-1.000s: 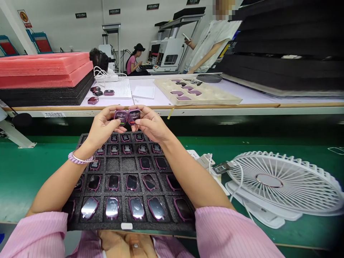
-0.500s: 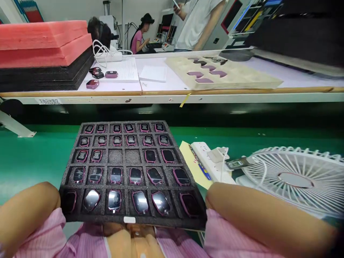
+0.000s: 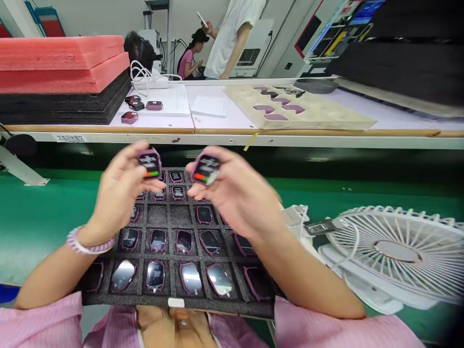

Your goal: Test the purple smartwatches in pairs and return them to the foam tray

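My left hand holds a purple watch body with its lit screen facing me. A second purple watch body sits in my right hand, its screen also lit. Both hands hover, blurred, over the far half of a black foam tray on the green belt. The tray holds several purple watch bodies in square pockets. Two pockets in the middle row are bare. A beaded bracelet circles my left wrist.
A white desk fan lies at the right beside a power strip with a cable. Across the belt, a white bench carries pink and black foam sheets, loose watch bodies, papers and a beige tray. Two people are behind it.
Half a second ago my hands were out of view and only my forearms showed. Now both hands are raised over the tray, each with a watch body, held apart.
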A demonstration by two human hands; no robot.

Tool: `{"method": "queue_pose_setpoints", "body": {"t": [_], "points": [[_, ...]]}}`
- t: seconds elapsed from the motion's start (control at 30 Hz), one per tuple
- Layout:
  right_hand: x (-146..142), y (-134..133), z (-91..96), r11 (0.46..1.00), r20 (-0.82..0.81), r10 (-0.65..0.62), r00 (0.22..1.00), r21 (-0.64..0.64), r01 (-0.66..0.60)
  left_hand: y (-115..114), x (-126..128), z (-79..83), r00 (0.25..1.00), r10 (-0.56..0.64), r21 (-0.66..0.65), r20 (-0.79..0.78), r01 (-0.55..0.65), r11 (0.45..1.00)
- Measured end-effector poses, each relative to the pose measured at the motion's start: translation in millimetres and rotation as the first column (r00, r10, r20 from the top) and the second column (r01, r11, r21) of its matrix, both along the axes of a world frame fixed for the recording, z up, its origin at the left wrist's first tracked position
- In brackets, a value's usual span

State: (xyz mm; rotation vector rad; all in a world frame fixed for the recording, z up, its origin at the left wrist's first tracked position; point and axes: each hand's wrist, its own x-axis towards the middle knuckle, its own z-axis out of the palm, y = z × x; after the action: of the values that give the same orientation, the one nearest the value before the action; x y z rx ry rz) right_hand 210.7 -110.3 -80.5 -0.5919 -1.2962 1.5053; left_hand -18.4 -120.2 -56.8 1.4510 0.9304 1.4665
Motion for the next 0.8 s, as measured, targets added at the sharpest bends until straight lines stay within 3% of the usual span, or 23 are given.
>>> {"method": "queue_pose_setpoints", "body": {"t": [0.1,0.23,0.8], "points": [[-18,14,-32.0,0.979,-0.104,0.052,0.993,-0.189,-0.071,11,12,-36.7,0.993,-0.085,-0.231,0.077,0.101,0.968],[-22,20,-61.0,0.960,-0.061,0.077,0.995,-0.264,-0.090,12,15,-66.0,0.989,-0.130,-0.304,0.076,0.147,0.941],[-19,18,-66.7,0.949,0.017,0.089,0.996,-0.305,-0.080,11,13,-74.9,0.985,-0.165,-0.380,0.057,0.174,0.909]]}}
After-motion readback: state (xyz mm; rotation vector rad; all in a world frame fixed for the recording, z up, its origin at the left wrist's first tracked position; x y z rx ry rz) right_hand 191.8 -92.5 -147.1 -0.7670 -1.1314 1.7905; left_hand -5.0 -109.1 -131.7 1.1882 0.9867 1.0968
